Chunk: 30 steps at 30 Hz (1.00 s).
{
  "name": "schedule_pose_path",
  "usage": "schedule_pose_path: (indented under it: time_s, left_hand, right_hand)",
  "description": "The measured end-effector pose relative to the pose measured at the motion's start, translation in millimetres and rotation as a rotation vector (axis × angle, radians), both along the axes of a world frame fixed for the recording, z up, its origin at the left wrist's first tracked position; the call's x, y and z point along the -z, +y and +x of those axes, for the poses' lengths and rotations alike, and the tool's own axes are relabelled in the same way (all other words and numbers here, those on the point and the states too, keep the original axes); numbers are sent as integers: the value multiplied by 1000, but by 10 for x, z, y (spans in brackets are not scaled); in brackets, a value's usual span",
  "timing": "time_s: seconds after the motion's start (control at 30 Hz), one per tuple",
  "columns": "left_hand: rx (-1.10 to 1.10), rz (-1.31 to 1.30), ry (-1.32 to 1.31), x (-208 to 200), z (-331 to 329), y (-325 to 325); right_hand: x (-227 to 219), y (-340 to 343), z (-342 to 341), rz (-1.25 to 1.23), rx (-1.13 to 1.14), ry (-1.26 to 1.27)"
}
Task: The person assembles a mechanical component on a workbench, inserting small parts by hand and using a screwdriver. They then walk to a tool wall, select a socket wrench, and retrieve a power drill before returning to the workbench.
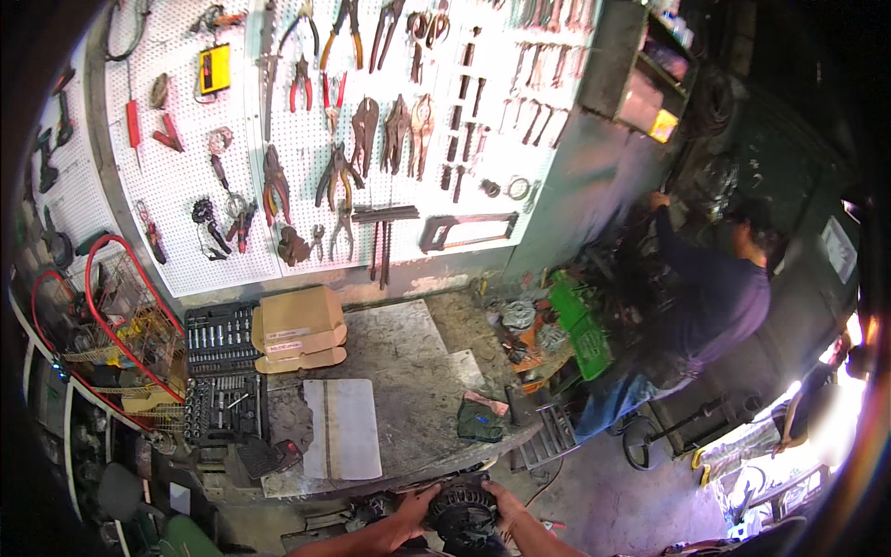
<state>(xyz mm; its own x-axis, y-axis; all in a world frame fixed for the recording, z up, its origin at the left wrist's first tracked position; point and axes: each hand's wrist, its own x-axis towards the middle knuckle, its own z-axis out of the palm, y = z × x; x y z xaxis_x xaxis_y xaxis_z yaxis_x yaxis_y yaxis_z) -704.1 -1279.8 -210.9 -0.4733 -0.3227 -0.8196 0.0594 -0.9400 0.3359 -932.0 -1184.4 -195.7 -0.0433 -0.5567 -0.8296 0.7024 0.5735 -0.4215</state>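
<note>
Both my hands grip a round black metal part (461, 512) with ribbed slots, held low in front of me just below the workbench's front edge. My left hand (410, 513) wraps its left side. On the part's right side sits my right hand (504, 506), fingers curled over the rim. The part's underside is hidden.
A worn workbench (408, 371) carries an open socket set (221, 371), stacked cardboard boxes (299, 327), a white sheet (343, 427) and a dark rag (480, 420). A pegboard (371, 121) of pliers and wrenches hangs behind. Another person (715, 306) in a dark shirt reaches to shelves at right.
</note>
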Motion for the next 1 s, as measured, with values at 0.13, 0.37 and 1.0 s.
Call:
schedule_pose_path:
  time_s: [0.13, 0.37, 1.0]
  left_hand:
    - [-99, 91, -90, 229, -99, -331]
    - [-302, 238, -245, 1012, -151, -449]
    - [-452, -677, -144, 1214, -1939, -4479]
  right_hand:
    - [101, -621, -174, 1, -129, 41]
    - [525, -1507, -488, 52, -397, -43]
    - [1167, -5311, -1849, -530, -410, 931]
